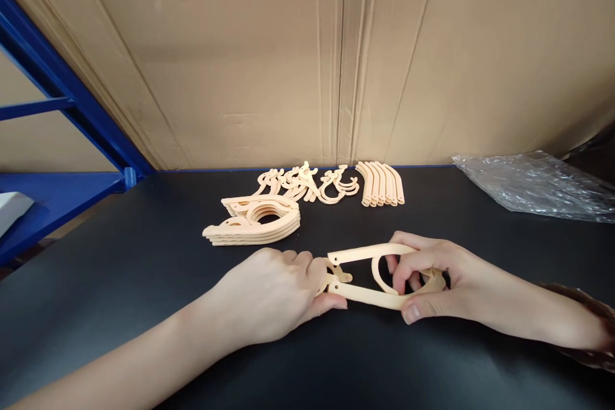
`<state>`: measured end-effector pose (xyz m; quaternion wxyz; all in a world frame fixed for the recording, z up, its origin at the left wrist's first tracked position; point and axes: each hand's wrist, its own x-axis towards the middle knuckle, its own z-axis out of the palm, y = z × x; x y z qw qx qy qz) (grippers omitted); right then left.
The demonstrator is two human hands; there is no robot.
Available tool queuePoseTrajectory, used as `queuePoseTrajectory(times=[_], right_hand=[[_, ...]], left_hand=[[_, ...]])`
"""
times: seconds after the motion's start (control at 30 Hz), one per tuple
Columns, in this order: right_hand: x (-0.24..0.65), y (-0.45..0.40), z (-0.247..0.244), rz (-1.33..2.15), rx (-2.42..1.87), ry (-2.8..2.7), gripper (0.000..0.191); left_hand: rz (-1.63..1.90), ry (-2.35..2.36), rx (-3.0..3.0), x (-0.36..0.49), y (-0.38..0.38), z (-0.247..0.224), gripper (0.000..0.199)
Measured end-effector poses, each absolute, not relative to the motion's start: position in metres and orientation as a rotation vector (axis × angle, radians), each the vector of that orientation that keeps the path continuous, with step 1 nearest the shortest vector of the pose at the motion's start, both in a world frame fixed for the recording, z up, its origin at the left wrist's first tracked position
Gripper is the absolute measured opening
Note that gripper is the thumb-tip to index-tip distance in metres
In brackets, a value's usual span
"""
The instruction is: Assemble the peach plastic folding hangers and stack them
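Note:
A cream plastic hanger frame (368, 295) with two long arms and a ring-shaped middle part lies in my right hand (432, 275), its fingers closed round the right end. Both arms point left, their holed ends apart. My left hand (278, 288) is closed on a small cream hanger hook (342, 273), mostly hidden by the fingers. That piece sits at the open ends of the arms and seems to touch the lower one. Whether it is joined there I cannot tell. Both hands are just above the black table (307, 371).
Behind my left hand stands a stack of folded cream hangers (278, 225). Farther back lie a heap of loose hooks (331, 192) and a row of curved arms (382, 184). Clear plastic film (528, 182) is at the right. Cardboard (250, 64) closes off the back; a blue metal frame (81, 96) rises left.

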<state>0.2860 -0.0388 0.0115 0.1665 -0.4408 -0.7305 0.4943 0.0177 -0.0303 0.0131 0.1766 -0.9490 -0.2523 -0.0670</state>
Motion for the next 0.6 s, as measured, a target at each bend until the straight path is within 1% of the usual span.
queuePoseTrajectory(times=[0.23,0.6], right_hand=[[0.2876,-0.0375,0.0095,1.457,-1.25,-2.057,0.024],[0.2882,-0.035,0.0099,1.512,-1.261,-2.042,0.025]], left_hand=[[-0.254,-0.661,-2.656,0.0176,-0.0298,0.0152,0.057],[-0.295,-0.613,-2.624,0.0191,-0.0322,0.0163,0.057]])
